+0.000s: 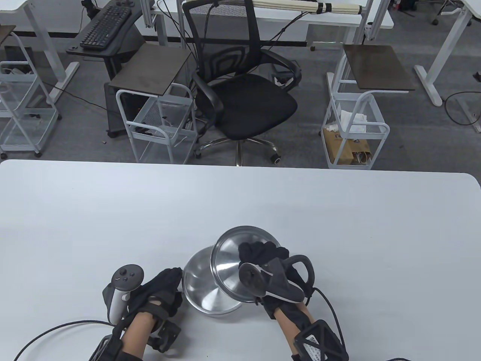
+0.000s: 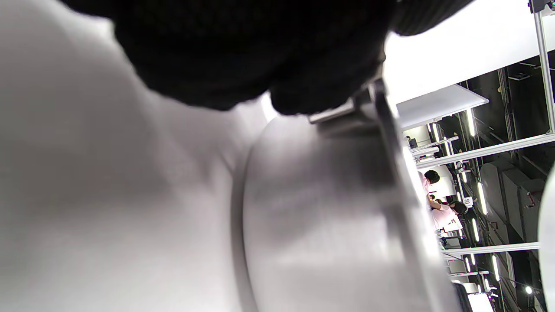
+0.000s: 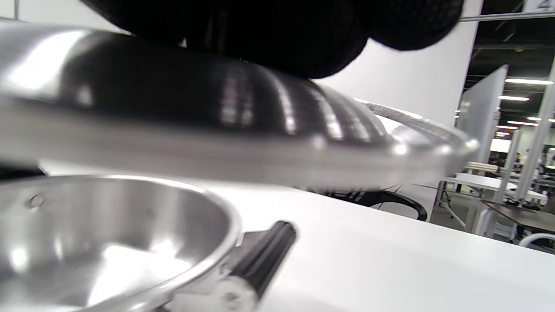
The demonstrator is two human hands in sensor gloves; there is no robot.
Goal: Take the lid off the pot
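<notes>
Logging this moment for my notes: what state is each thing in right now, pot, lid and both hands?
pot: open, standing on the table, looks empty inside.
lid: off the pot, held in the air above its right side.
right hand: holds the lid from above.
left hand: against the pot's left side.

A big white table (image 1: 240, 203) with rounded corners holds the things. One shiny metal pot (image 1: 204, 287) sits right on it, close to the near edge, at about 6 o'clock from the table's middle. The pot is open on top. It has a black side handle (image 3: 264, 253), seen in the right wrist view.
</notes>
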